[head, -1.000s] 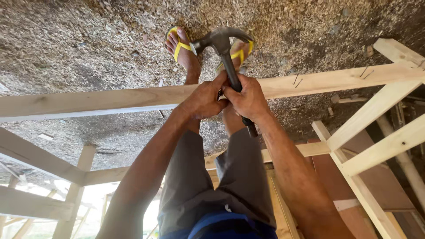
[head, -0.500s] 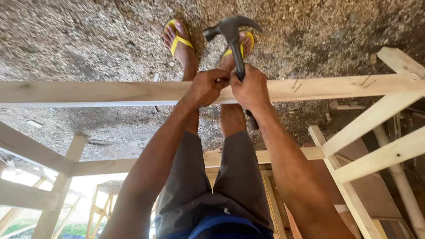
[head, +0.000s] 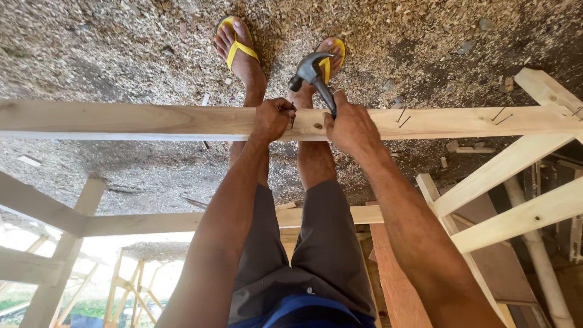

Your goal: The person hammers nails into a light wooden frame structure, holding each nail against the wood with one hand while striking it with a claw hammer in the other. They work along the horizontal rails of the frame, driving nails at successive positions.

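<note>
Nail (head: 292, 119) stands pinched between the fingertips of the left hand (head: 271, 118), upright on the top face of the rail (head: 152, 119) that runs across at waist height. The right hand (head: 351, 126) is clenched round the handle of the hammer (head: 316, 73), whose head hangs just above and to the right of the nail, over the feet. Two more nails (head: 401, 116) stick up tilted from the rail further right. Yellow sandals (head: 238, 44) rest on the sawdust floor (head: 109, 54) beneath; braces (head: 510, 164) slope away at right.
</note>
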Action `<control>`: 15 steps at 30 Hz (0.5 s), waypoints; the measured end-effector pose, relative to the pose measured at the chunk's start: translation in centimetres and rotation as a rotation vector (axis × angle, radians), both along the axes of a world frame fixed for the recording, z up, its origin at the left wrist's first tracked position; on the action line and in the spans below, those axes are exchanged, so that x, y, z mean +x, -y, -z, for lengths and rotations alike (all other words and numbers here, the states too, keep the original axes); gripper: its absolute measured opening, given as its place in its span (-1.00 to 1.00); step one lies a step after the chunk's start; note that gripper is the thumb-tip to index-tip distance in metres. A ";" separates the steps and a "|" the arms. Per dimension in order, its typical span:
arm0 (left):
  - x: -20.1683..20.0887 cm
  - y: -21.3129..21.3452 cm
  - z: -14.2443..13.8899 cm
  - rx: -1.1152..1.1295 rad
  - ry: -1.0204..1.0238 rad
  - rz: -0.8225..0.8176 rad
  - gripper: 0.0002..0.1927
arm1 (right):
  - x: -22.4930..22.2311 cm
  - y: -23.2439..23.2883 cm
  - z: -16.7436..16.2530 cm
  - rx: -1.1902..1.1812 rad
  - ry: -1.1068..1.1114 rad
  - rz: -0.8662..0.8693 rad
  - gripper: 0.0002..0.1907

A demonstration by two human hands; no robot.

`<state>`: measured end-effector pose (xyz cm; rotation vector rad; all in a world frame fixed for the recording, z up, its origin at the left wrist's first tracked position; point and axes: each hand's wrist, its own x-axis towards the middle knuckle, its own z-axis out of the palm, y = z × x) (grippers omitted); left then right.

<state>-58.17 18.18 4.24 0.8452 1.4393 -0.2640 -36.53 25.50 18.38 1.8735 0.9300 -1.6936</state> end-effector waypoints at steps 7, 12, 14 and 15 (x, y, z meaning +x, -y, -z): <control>0.0 0.1 0.3 -0.010 -0.011 -0.050 -0.84 | 2.2 -2.6 -0.9 0.053 0.069 -0.062 -0.64; 0.0 0.4 0.3 0.056 0.023 -0.007 -0.83 | 1.5 -1.9 -0.5 0.203 0.114 -0.031 -0.67; 0.1 0.2 0.0 0.039 0.016 0.011 -0.83 | 0.1 -1.0 -0.2 0.100 0.088 -0.067 -0.69; 0.2 0.0 -0.1 0.022 0.005 0.023 -0.83 | -0.6 -0.8 -0.1 0.050 0.074 -0.085 -0.70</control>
